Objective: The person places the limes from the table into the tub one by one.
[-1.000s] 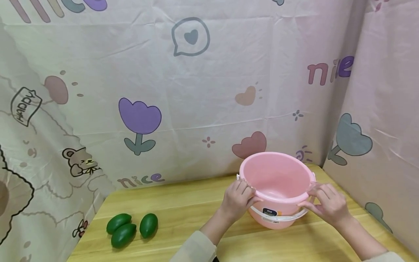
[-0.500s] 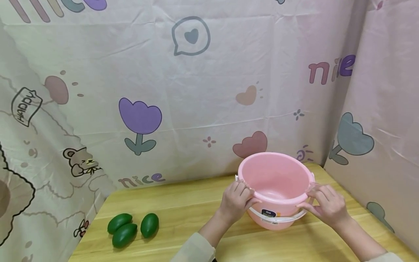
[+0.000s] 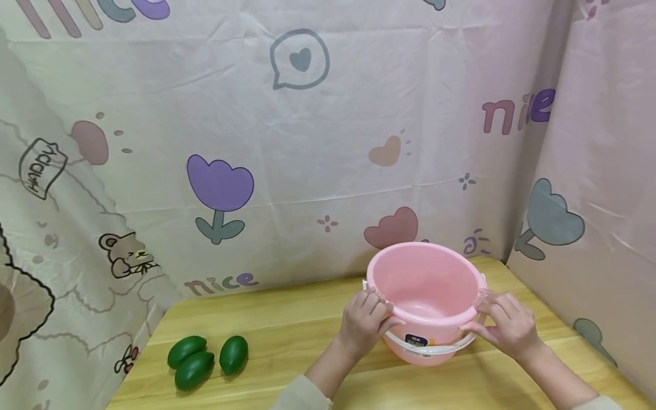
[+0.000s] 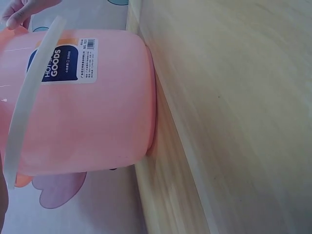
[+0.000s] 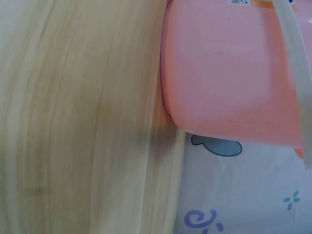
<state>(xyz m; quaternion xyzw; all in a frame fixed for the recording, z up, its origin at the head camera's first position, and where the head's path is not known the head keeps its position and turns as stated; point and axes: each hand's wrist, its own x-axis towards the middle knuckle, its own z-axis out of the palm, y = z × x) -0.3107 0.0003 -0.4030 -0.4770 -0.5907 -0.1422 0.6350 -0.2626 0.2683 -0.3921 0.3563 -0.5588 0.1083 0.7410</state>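
Observation:
A pink plastic bucket (image 3: 425,279) stands upright on the right part of the wooden table, its inside bare. Its white handle (image 3: 430,348) hangs down across the front, by a dark label (image 4: 63,63). My left hand (image 3: 363,322) grips the rim at the left, fingers over the edge and thumb on the outer side. On the opposite side my right hand (image 3: 507,324) holds the rim the same way. The left wrist view shows the bucket's side close up, with the right hand's fingers in the upper left corner. In the right wrist view the bucket (image 5: 229,68) shows from its other side.
Several dark green, avocado-shaped objects (image 3: 193,369) lie on the left part of the wooden table (image 3: 287,336); two touch and one lies slightly apart. A printed cloth (image 3: 307,171) hangs behind the table and along both sides.
Both hands have shifted the bucket slightly left and toward me, mostly within the last half second. Both grips on the rim stay the same, and the green objects have not moved.

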